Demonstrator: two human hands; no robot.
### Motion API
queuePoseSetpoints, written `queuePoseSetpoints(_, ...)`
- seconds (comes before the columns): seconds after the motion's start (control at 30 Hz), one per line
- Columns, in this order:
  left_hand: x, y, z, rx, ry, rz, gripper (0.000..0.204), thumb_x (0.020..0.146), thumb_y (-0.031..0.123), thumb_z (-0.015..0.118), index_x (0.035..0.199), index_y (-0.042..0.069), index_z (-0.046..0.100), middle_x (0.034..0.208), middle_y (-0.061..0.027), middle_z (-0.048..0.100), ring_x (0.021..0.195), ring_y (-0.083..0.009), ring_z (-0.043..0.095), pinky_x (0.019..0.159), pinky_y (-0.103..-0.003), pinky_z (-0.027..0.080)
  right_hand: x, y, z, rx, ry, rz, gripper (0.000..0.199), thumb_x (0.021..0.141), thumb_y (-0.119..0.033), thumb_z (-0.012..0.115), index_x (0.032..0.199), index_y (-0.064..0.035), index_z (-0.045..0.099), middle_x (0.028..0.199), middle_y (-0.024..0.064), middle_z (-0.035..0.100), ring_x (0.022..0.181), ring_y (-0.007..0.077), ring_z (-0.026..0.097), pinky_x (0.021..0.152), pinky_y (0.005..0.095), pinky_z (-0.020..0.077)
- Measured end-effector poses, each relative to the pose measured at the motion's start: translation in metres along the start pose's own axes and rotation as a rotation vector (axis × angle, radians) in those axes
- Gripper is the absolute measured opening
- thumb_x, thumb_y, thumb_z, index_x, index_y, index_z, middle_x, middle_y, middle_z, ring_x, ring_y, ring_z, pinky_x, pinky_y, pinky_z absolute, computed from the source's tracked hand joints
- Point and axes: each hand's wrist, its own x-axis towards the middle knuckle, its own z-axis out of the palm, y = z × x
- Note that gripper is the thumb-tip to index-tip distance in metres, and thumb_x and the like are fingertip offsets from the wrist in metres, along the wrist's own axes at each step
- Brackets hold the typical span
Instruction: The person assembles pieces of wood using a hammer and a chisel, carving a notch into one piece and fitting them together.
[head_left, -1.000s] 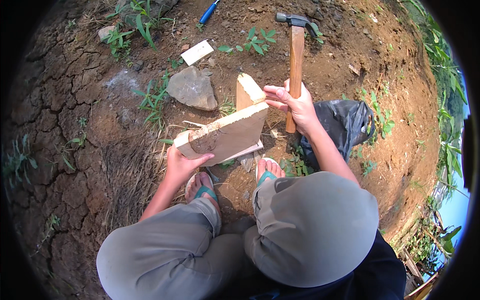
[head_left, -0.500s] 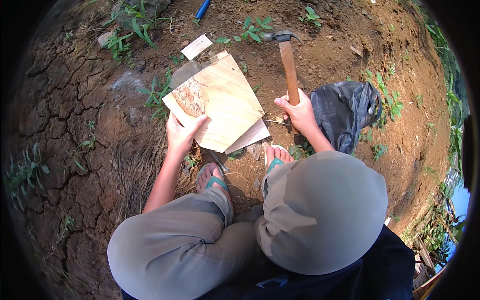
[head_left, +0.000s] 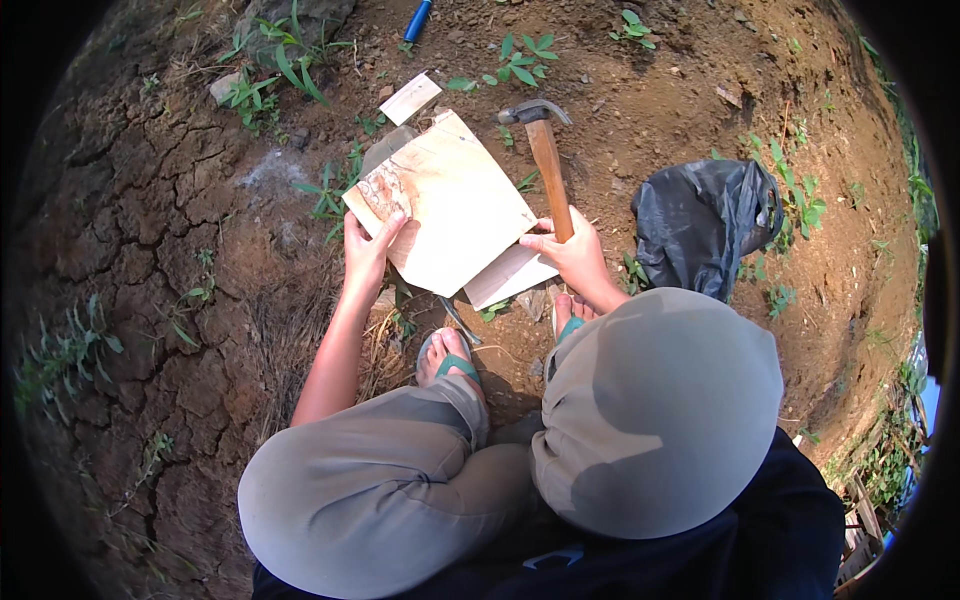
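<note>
My left hand (head_left: 368, 245) grips the left edge of a pale wooden board (head_left: 460, 200), its thumb lying on top beside a rough, bark-marked patch. My right hand (head_left: 572, 252) is closed around the wooden handle of a claw hammer (head_left: 546, 165), whose metal head points away from me. The right fingertips reach the board's right corner. Beneath the board lies a second wooden piece (head_left: 512, 275), its end jutting out near my right hand. A grey flat stone or block (head_left: 388, 148) shows partly behind the board's far left edge.
A black plastic bag (head_left: 700, 225) lies on the soil to the right. Beyond the board are a small wood offcut (head_left: 411, 98) and a blue rod-like thing (head_left: 418, 20). A thin metal bar (head_left: 458, 318) sticks out near my left foot. Cracked earth (head_left: 150, 200) spreads leftward.
The hammer and my right hand have moved left, up to the board's right corner. My left hand keeps its hold on the board. The whole view has shifted slightly.
</note>
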Motion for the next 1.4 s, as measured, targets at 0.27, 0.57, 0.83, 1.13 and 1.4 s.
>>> queuePoseSetpoints(0.27, 0.048, 0.036, -0.033, 0.315, -0.073, -0.151, 0.053, 0.094, 0.047, 0.071, 0.121, 0.004, 0.055, 0.094, -0.0116, 0.071, 0.084, -0.0175, 0.071, 0.065, -0.031, 0.055, 0.009, 0.002, 0.009, 0.19, 0.053, 0.083, 0.048, 0.08, -0.015, 0.089, 0.111, -0.0007, 0.055, 0.094, 0.0062, 0.068, 0.082, 0.0111, 0.07, 0.07, 0.0251, 0.0596)
queuePoseSetpoints(0.57, 0.069, 0.041, -0.032, 0.502, -0.277, -0.124, 0.041, 0.092, 0.041, 0.076, 0.097, 0.002, 0.069, 0.079, -0.0046, 0.071, 0.072, -0.0113, 0.069, 0.064, -0.028, 0.055, -0.003, -0.012, 0.017, 0.17, 0.133, 0.028, 0.052, 0.077, -0.015, 0.091, 0.111, 0.0018, 0.056, 0.093, 0.0087, 0.069, 0.083, 0.0133, 0.069, 0.077, 0.029, 0.0555)
queuePoseSetpoints(0.83, 0.045, 0.053, -0.027, 0.313, -0.314, -0.029, 0.036, 0.092, 0.031, 0.077, 0.107, -0.001, 0.069, 0.096, -0.0071, 0.075, 0.085, -0.0115, 0.07, 0.079, -0.029, 0.056, 0.005, -0.034, -0.001, 0.188, 0.26, -0.196, 0.046, 0.078, -0.014, 0.09, 0.106, 0.0021, 0.056, 0.106, 0.017, 0.073, 0.084, 0.0121, 0.069, 0.075, 0.0278, 0.0557)
queuePoseSetpoints(1.13, -0.048, 0.015, -0.008, 0.024, -0.261, -0.053, 0.047, 0.098, 0.031, 0.071, 0.13, -0.001, 0.06, 0.112, -0.0115, 0.071, 0.098, -0.0139, 0.068, 0.088, -0.032, 0.055, 0.031, -0.091, -0.022, 0.132, 0.021, -0.412, 0.036, 0.083, -0.002, 0.083, 0.098, -0.0014, 0.05, 0.102, 0.0158, 0.072, 0.098, 0.0163, 0.069, 0.082, 0.0301, 0.0561)
queuePoseSetpoints(1.4, -0.006, 0.017, -0.018, 0.003, 0.004, 0.121, 0.044, 0.102, 0.036, 0.065, 0.123, -0.001, 0.061, 0.105, -0.0068, 0.071, 0.093, -0.0119, 0.066, 0.084, -0.031, 0.054, 0.067, -0.135, 0.021, 0.102, -0.071, -0.522, 0.033, 0.082, 0.001, 0.081, 0.097, -0.0015, 0.052, 0.096, 0.0119, 0.071, 0.099, 0.0169, 0.069, 0.084, 0.0313, 0.0552)
